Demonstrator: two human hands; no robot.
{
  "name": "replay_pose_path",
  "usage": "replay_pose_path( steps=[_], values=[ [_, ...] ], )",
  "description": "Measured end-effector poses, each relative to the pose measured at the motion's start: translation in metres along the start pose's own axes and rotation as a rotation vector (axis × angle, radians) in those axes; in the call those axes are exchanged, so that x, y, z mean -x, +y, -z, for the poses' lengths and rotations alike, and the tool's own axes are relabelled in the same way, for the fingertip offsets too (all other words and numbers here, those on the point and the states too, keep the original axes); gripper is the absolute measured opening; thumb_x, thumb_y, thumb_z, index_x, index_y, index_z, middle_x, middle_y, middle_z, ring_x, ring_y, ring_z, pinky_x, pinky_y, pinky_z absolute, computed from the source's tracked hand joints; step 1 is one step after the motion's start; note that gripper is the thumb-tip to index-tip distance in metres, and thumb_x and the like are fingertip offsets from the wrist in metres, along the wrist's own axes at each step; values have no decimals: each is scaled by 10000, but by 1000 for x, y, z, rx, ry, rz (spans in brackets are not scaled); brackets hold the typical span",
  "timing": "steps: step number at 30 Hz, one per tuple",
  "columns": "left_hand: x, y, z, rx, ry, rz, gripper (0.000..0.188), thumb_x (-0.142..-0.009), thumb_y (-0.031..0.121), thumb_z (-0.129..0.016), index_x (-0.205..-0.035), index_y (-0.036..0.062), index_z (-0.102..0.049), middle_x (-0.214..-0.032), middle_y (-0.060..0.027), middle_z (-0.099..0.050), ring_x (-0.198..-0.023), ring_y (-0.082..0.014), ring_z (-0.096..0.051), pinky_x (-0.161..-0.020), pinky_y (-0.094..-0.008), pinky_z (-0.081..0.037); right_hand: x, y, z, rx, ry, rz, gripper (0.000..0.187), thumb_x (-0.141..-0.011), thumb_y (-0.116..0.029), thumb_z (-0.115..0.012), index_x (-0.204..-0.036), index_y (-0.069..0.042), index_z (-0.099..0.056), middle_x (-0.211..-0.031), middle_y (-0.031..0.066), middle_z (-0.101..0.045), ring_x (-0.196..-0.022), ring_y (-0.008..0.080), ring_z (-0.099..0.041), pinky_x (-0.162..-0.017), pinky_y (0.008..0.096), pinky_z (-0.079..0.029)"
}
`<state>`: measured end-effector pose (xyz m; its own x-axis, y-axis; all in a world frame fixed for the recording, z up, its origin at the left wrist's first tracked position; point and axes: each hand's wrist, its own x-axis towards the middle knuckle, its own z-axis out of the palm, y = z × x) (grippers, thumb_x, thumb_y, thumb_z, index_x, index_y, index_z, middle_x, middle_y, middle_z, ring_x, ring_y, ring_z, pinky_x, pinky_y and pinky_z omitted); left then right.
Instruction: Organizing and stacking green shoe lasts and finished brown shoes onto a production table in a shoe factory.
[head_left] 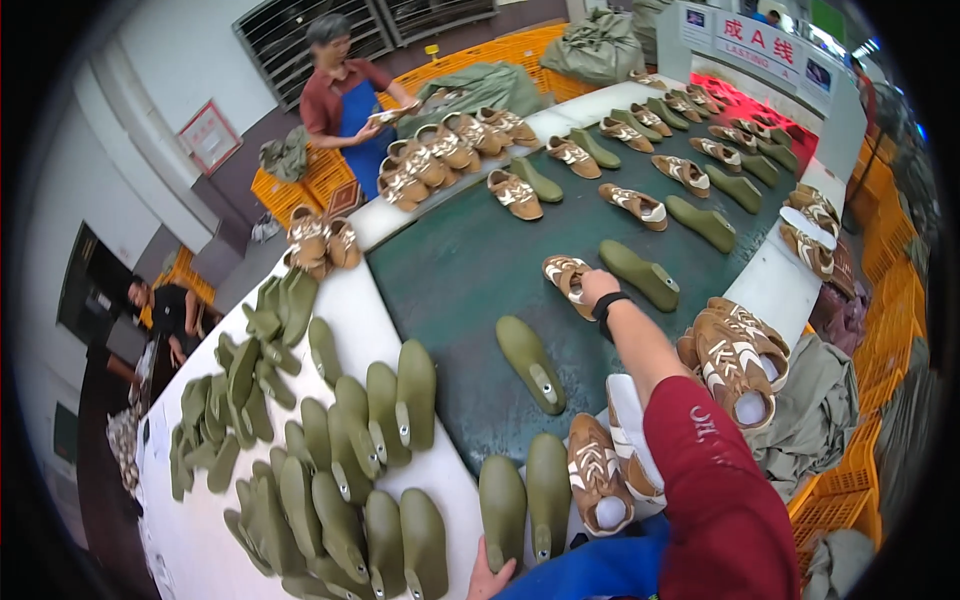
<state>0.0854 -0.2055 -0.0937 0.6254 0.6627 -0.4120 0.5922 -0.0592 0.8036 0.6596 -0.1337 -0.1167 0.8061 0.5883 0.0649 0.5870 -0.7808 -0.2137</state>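
Observation:
My right arm, in a dark red sleeve with a black wristband, reaches over the green conveyor belt [440, 290]. With its fingers closed at the opening of a brown and white sneaker [564, 270], my right hand [600, 288] grips the shoe. At the lower edge, my left hand [488, 577] is closed around the lower end of an olive-green shoe last [502, 505]; part of this hand is cut off by the frame. Beside it stands a second last [548, 490]. Two other lasts, one loose last [530, 362] and another last [640, 275], lie on the belt near the held sneaker.
Many green lasts [330, 500] crowd the white table at left. A brown sneaker [600, 470] and several stacked sneakers [735, 360] sit by my right arm. Farther up the belt are more shoes and lasts. A co-worker [350, 110] in a blue apron stands across; yellow crates [840, 490] line the right.

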Motion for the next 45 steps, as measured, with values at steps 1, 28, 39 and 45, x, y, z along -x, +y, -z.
replay_pose_path(
  steps=[1,28,39,45],
  values=[
    [1,2,-1,12,82,99,599,-782,270,-632,-1276,32,-391,-1219,-233,-458,-1155,-360,-427,-962,-374,-357,0,-3,-10,-20,-2,-56,173,-729,-178,-604,-812,-41,-669,-835,163,-645,-805,287,-631,-728,376,-506],
    [-9,-31,6,14,21,-41,751,-760,224,-649,-1337,-11,-230,-1210,-233,-462,-1118,-300,-472,-932,-338,-380,99,-72,-22,63,-478,373,577,-706,-185,-566,-1264,-172,-422,-999,179,-607,-928,329,-586,-778,406,-476],
    [-13,-34,9,-63,-10,-168,784,-760,367,-625,-1328,-18,-246,-1166,-260,-488,-1085,-340,-495,-910,-361,-397,105,-76,60,267,-451,592,616,-724,-327,-640,-1261,-96,-444,-1046,174,-598,-974,308,-574,-818,388,-462],
    [-17,-39,18,-184,21,-250,742,-779,434,-589,-1288,-26,-308,-1164,-271,-488,-1068,-364,-493,-903,-379,-398,167,-121,184,-188,-521,962,505,-773,-283,-633,-1183,-19,-501,-967,170,-622,-868,310,-597,-749,360,-474]
  ],
)
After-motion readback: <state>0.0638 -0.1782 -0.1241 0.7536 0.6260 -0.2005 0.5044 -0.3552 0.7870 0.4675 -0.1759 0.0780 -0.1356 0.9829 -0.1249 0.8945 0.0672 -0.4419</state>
